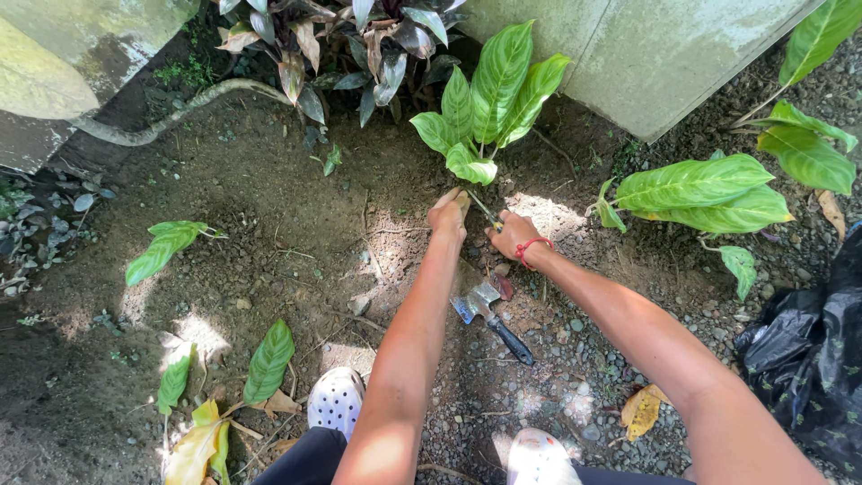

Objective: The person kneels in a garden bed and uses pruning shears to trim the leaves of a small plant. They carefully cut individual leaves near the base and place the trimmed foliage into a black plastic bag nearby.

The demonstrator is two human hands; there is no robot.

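Both hands press at the base of the green-leaved plant (pixel 485 108), apparently to steady it upright in the soil: the left hand (pixel 448 214) lies flat with fingers extended, the right hand (pixel 514 235) is curled, though I cannot tell around what. One trowel (pixel 492 317) lies just below them, one black bag (pixel 808 350) far right.

Both arms are bare, with no sleeves seen. A thin red cord bracelet (pixel 532 246) is worn on the right wrist. White perforated clogs (pixel 336 400) are worn on the feet, and dark trousers (pixel 310 460) cover the legs.
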